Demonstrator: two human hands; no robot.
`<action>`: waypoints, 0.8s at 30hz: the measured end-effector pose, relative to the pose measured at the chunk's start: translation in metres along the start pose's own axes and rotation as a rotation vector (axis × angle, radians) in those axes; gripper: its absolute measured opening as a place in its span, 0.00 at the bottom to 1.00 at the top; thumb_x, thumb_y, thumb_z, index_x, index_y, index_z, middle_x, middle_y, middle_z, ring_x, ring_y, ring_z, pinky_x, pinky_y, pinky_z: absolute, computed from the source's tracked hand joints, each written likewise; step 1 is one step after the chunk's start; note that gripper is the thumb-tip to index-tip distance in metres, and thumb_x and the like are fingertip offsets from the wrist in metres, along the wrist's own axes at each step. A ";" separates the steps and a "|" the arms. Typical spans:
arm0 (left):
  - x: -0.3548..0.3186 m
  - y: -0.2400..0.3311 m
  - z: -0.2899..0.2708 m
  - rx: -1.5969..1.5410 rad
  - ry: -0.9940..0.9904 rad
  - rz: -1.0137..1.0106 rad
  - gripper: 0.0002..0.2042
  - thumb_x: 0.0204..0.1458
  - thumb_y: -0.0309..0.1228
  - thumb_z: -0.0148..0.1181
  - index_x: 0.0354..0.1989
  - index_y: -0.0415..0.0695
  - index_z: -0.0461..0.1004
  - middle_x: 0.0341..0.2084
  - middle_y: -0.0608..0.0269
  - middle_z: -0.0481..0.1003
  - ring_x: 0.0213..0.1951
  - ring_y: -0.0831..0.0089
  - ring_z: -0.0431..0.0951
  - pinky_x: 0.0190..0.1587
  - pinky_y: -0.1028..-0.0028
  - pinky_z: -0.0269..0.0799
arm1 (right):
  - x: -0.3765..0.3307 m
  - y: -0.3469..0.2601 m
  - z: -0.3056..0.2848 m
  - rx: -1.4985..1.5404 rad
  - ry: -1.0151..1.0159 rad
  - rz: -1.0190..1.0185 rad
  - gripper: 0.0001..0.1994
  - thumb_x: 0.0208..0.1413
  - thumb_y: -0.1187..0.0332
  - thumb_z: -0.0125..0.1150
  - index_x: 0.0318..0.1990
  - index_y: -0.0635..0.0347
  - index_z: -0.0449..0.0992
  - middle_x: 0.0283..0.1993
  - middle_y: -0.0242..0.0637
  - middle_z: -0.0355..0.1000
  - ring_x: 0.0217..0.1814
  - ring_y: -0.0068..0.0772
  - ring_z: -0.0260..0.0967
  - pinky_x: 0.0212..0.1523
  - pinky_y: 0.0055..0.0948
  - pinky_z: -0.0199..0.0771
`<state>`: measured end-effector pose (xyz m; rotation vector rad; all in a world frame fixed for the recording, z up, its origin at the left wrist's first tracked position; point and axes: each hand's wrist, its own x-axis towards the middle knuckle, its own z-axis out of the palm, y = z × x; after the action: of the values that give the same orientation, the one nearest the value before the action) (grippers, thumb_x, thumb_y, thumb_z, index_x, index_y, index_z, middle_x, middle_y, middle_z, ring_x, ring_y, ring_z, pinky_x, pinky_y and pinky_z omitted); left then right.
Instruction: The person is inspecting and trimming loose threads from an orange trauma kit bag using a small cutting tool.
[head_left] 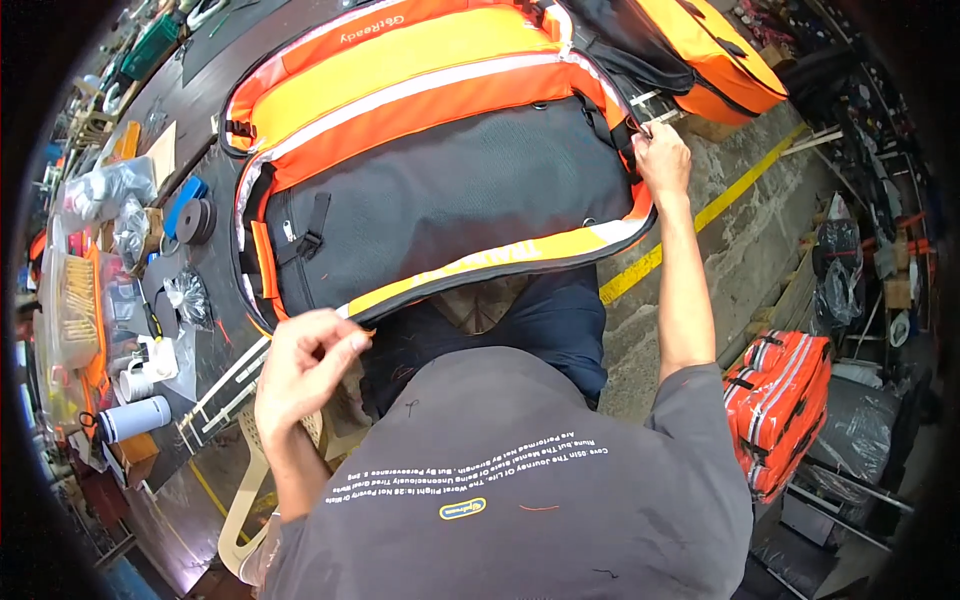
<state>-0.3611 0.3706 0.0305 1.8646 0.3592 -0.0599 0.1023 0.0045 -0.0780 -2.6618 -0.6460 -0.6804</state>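
A large orange and yellow bag (440, 215) with reflective strips lies opened out in front of me, its dark grey panel facing up. Black edging runs round the rim, and a black buckle strap (310, 240) lies on the panel's left end. At the bag's near left edge, my left hand (300, 370) is closed in a pinch, with a small orange tab (368, 332) showing at its fingertips. My right hand (662, 165) grips the bag's right edge with curled fingers; they hide what part of the rim they hold.
Another orange and yellow bag (715, 60) lies beyond on the right. A dark table (215, 290) on the left carries plastic bags, black tape rolls (195, 220) and a white-grey tumbler (135, 420). A red bag (780, 410) stands at the right, past a yellow floor line (715, 210).
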 end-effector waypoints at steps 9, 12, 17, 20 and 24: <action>0.167 0.076 0.104 0.185 -0.147 0.464 0.13 0.65 0.35 0.64 0.45 0.36 0.84 0.35 0.46 0.85 0.37 0.58 0.88 0.44 0.62 0.81 | -0.086 -0.003 -0.015 1.134 -0.171 0.773 0.10 0.67 0.68 0.64 0.45 0.66 0.87 0.37 0.34 0.84 0.35 0.26 0.81 0.37 0.29 0.82; 0.228 0.071 0.171 0.166 -0.226 0.353 0.17 0.61 0.42 0.67 0.45 0.39 0.88 0.36 0.48 0.87 0.41 0.55 0.90 0.47 0.59 0.83 | -0.123 -0.031 -0.030 1.268 -0.186 0.797 0.09 0.69 0.69 0.66 0.46 0.67 0.86 0.36 0.34 0.84 0.32 0.24 0.80 0.35 0.27 0.80; 0.278 0.050 0.257 0.110 -0.167 0.101 0.19 0.53 0.48 0.76 0.38 0.42 0.90 0.32 0.51 0.88 0.37 0.62 0.91 0.47 0.63 0.84 | -0.149 -0.050 -0.040 1.241 -0.124 0.752 0.11 0.73 0.66 0.65 0.46 0.66 0.86 0.36 0.30 0.83 0.33 0.18 0.76 0.37 0.24 0.76; 0.289 0.029 0.280 0.021 -0.136 0.105 0.15 0.58 0.42 0.75 0.39 0.40 0.89 0.32 0.54 0.88 0.35 0.67 0.89 0.45 0.65 0.84 | -0.151 -0.040 -0.036 1.213 -0.141 0.751 0.11 0.73 0.66 0.65 0.46 0.67 0.86 0.37 0.30 0.83 0.35 0.17 0.76 0.38 0.23 0.76; 0.266 0.021 0.281 -0.620 -0.360 0.035 0.04 0.68 0.31 0.66 0.42 0.45 0.82 0.28 0.79 0.77 0.26 0.89 0.67 0.29 0.81 0.61 | -0.153 -0.032 -0.036 1.212 -0.179 0.783 0.11 0.73 0.66 0.65 0.46 0.67 0.85 0.37 0.30 0.84 0.35 0.17 0.76 0.38 0.23 0.77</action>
<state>-0.0636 0.1595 -0.0994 1.2140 0.0762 -0.2301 -0.0471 -0.0356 -0.1205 -1.5759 0.0430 0.1790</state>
